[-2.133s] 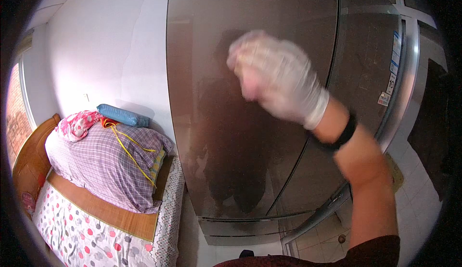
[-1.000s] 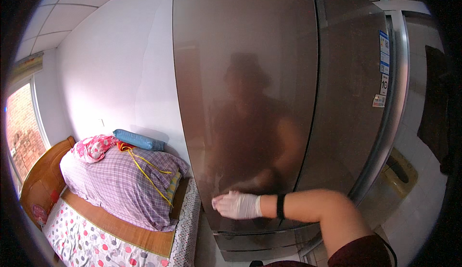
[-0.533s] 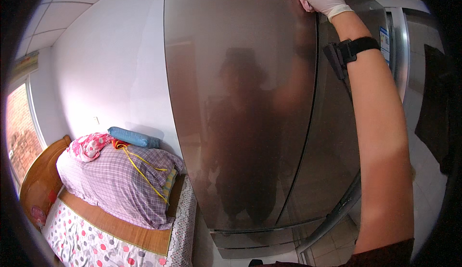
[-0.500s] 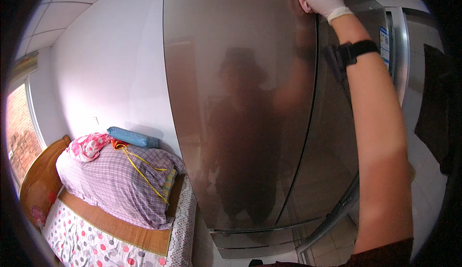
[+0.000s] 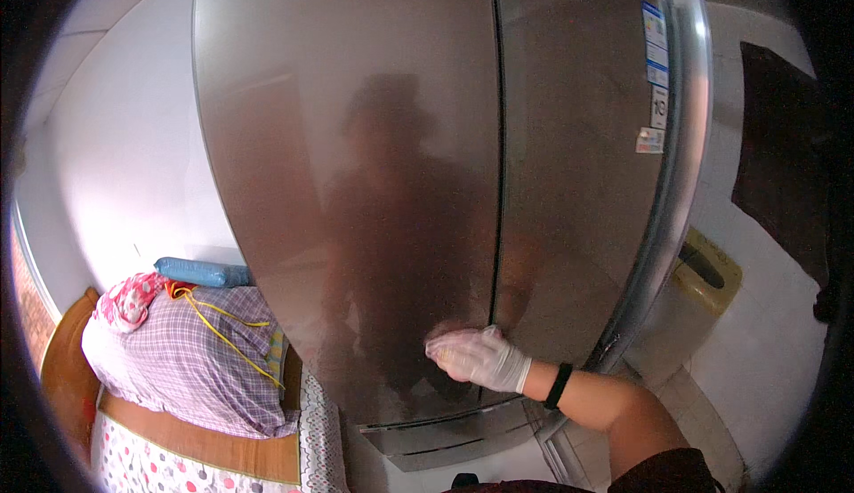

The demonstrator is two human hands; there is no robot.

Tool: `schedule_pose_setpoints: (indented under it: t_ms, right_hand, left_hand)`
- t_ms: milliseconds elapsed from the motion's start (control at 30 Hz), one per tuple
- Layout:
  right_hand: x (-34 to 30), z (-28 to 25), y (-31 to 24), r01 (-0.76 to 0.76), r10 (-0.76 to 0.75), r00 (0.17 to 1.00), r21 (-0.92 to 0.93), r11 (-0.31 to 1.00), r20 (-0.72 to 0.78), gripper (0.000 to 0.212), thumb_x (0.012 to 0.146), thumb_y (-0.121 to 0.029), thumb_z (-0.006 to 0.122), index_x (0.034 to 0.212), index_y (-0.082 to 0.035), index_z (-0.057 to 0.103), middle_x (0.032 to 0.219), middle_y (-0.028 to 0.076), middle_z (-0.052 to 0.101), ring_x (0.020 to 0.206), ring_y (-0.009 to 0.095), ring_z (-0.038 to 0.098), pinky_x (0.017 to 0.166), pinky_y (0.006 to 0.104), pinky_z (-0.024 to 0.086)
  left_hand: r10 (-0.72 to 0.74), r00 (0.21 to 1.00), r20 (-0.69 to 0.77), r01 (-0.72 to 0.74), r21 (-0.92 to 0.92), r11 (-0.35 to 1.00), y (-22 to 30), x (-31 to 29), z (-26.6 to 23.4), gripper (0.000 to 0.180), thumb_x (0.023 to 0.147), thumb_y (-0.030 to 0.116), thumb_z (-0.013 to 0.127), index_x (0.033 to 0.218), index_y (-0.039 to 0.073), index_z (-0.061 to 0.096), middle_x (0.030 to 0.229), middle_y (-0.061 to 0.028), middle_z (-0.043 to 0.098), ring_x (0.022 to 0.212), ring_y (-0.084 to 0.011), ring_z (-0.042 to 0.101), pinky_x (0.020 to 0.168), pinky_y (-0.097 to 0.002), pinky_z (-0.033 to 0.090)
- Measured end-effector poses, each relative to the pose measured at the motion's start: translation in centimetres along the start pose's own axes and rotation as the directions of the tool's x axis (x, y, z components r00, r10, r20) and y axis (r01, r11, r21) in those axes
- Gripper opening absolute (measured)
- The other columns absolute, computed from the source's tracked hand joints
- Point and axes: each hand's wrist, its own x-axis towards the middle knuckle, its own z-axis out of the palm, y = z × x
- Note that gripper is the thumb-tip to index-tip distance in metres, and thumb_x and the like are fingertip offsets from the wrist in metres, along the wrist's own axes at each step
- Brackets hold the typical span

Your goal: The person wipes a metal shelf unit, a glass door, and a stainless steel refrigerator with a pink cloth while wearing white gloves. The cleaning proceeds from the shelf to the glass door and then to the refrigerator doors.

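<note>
My right hand [image 5: 485, 361], in a thin whitish glove, presses against the lower front of a tall, glossy brown-grey refrigerator [image 5: 285, 182]. Under its fingers is a bunched pink cloth [image 5: 438, 347], mostly covered by the palm. The hand lies just beside the dark vertical gap [image 5: 499, 137] between the two doors, near their bottom edge. A black band [image 5: 558, 386] circles the right wrist. My left hand is out of sight. The shiny door mirrors a dim outline of a person.
At left, a bed [image 5: 196, 444] with a dotted cover bears a plaid-covered bundle [image 5: 196, 351], a pink-and-white cloth [image 5: 129, 302] and a blue roll [image 5: 203, 272]. Right of the refrigerator stand a metal door frame [image 5: 689, 75], a yellow-lidded bin [image 5: 712, 271] and a dark hanging cloth [image 5: 778, 155].
My right hand has come down from high on the refrigerator front to near the bottom of the doors, the pink cloth still under it. The view has shifted to the right.
</note>
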Motion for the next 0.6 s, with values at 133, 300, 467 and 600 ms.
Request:
schedule_pose_setpoints:
  t_ms: [133, 300, 467, 600]
  right_hand:
    - [-4.1, 1.5, 0.7, 0.149, -0.146, 0.988, 0.555, 0.819, -0.051, 0.036, 0.094, -0.011, 0.064, 0.130, -0.007, 0.064, 0.139, 0.005, 0.063, 0.125, 0.017, 0.062, 0.105, 0.0330, 0.047]
    - [1.0, -8.2, 6.4, 0.120, -0.122, 0.989, 0.025, 0.992, 0.080, 0.040, 0.089, -0.025, 0.070, 0.128, -0.017, 0.066, 0.141, 0.001, 0.063, 0.123, 0.018, 0.062, 0.086, 0.0360, 0.049]
    - [11.5, -21.1, 15.0, -0.196, 0.101, 0.966, -0.423, 0.885, -0.236, 0.066, 0.077, -0.011, 0.072, 0.142, -0.016, 0.061, 0.153, 0.012, 0.053, 0.143, 0.037, 0.047, 0.104, 0.0515, 0.042]
    - [21.8, -29.3, 21.1, -0.031, -0.186, 0.903, -0.491, 0.870, -0.387, 0.068, 0.079, -0.015, 0.068, 0.146, -0.015, 0.055, 0.145, 0.009, 0.058, 0.136, 0.029, 0.052, 0.105, 0.0472, 0.046]
  left_hand:
    - [0.028, 0.999, -0.030, -0.027, 0.042, 0.999, 0.1, 1.2, -2.1, 0.040, 0.107, 0.035, 0.042, 0.137, 0.016, 0.061, 0.140, -0.0104, 0.062, 0.131, -0.0255, 0.056, 0.112, -0.0387, 0.042]
    - [0.070, 0.996, -0.062, -0.066, 0.051, 0.996, 2.4, 3.6, -3.3, 0.040, 0.107, 0.035, 0.042, 0.137, 0.016, 0.061, 0.140, -0.0106, 0.062, 0.131, -0.0257, 0.056, 0.112, -0.0387, 0.042]
    - [0.138, 0.987, -0.084, -0.133, 0.062, 0.989, 5.6, 6.9, -3.8, 0.040, 0.107, 0.035, 0.042, 0.137, 0.016, 0.061, 0.140, -0.0108, 0.062, 0.131, -0.0260, 0.056, 0.112, -0.0387, 0.043]
    - [0.176, 0.980, -0.096, -0.171, 0.057, 0.984, 8.3, 8.8, -3.9, 0.040, 0.107, 0.034, 0.042, 0.136, 0.015, 0.061, 0.140, -0.0109, 0.062, 0.130, -0.0261, 0.056, 0.112, -0.0388, 0.043]
